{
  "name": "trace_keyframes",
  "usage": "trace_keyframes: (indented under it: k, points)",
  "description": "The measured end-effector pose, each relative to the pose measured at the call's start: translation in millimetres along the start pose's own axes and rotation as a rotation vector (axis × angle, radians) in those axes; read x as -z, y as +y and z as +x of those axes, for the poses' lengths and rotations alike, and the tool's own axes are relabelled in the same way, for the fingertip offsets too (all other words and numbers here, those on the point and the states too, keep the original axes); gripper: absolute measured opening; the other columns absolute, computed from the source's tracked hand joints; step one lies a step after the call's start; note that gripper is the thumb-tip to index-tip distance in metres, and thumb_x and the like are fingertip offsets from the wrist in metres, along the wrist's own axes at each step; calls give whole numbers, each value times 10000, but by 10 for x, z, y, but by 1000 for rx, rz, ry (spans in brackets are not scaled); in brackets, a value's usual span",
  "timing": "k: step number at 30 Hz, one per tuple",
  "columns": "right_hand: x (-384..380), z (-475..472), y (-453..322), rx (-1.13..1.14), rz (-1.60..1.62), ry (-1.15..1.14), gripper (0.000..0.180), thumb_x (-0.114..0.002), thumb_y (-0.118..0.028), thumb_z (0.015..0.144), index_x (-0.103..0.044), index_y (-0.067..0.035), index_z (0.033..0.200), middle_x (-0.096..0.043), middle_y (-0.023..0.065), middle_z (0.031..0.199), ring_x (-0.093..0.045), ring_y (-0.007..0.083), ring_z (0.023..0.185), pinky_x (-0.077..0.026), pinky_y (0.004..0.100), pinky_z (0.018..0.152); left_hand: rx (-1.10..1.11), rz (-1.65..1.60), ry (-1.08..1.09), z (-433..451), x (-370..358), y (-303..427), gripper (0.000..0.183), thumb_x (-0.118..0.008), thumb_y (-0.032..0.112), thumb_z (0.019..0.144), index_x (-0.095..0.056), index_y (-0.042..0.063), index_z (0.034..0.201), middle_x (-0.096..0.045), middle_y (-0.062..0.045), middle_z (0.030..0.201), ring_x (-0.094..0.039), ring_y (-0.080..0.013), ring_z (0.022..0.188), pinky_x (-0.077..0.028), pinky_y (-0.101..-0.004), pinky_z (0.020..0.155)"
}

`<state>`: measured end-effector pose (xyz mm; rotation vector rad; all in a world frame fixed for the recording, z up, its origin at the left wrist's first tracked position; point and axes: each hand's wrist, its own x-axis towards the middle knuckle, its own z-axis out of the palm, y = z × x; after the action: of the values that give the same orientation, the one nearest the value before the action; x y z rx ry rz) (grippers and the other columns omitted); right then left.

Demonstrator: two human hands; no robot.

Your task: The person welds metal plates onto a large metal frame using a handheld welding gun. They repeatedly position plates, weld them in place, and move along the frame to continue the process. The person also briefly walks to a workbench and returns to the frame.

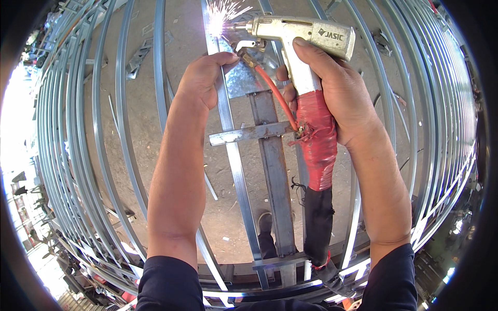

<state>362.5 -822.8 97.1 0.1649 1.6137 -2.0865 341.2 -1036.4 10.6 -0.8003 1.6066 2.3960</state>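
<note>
My right hand (330, 77) grips the pale metal handle of a Jasic welding gun (299, 33), its thumb along the upper side. White sparks and a bright glare (218, 27) burst at the gun's nozzle, hiding the spot on the metal beneath. An orange hose (274, 89) runs from a brass fitting (249, 60) below the nozzle back to red tape wrapping (317, 136) on the lower handle. My left hand (204, 77) is closed around a long shiny steel tube (235, 155), thumb reaching towards the fitting; its other fingers are mostly hidden.
Many parallel metal tubes (124, 97) span both sides over a concrete floor (225, 194). A dark steel beam (274, 175), a short crossbar (253, 132) and a galvanized plate (249, 79) lie close by. A black-sleeved cable (319, 225) trails towards my body. Metal scraps (138, 58) litter the floor.
</note>
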Motion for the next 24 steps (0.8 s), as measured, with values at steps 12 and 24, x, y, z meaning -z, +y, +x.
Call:
trace_keyframes:
  k: [12,24]
  points:
    - [10,-47,-32,-11,-27,-18,431,-673,-347,954,-592,5,1189,-676,122,906,-669,153,664,-555,284,542,1,-10,9,36,6,-15,192,-620,41,925,-642,-26,1104,-688,-91,995,-669,-176,926,-537,-315,888]
    - [42,-110,-75,22,-27,33,398,-674,-319,953,-614,-13,1201,-717,147,894,-689,156,630,-571,286,506,10,-7,8,3,-21,3,117,-651,33,894,-674,5,1005,-700,-73,926,-682,-163,850,-566,-273,809]
